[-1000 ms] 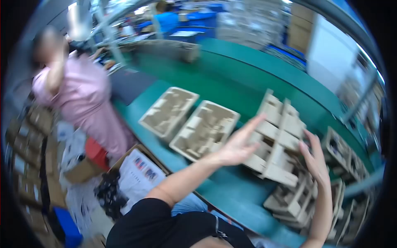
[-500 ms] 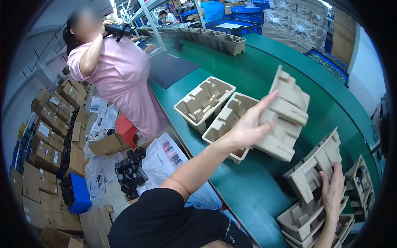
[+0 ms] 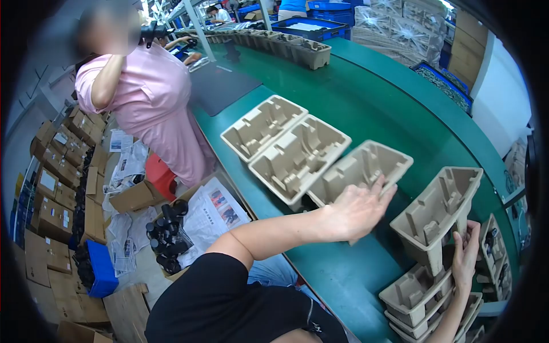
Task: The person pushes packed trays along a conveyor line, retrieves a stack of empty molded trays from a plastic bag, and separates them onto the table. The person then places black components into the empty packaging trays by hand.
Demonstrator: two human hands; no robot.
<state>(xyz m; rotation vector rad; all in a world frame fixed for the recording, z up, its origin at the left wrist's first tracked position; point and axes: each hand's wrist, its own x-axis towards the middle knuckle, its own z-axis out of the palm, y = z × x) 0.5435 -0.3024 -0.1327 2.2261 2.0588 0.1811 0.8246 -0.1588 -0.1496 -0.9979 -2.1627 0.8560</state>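
- Tray (image 3: 354,171) nearest the left hand (image 3: 359,212) is sitting at the green bench (image 3: 337,274), open side up, just beside two matching trays (image 3: 300,157).
- The left hand is reaching over that tray's near right end, fingers spreading slightly; its thumb is staying out of sight, so whether it is gripping, I cannot tell.
- The right hand (image 3: 466,257) is holding a tilted tray (image 3: 437,214) by its lower right part, thumb and fingers closing narrowly on the wall.
- Below it, a stack of trays (image 3: 412,313) is standing at the bench's near right; whether the tilted one is touching it, I cannot tell.
- Far along the bench, a row of trays (image 3: 311,55) is running leftward, and a dark mat (image 3: 223,88) is lying nearer.
- A co-worker in pink (image 3: 150,97) is standing at left, holding a black device near the head.
- Black binoculars (image 3: 168,234) are lying beside a printed sheet (image 3: 214,206), and a blue crate (image 3: 102,268) is standing farther left.
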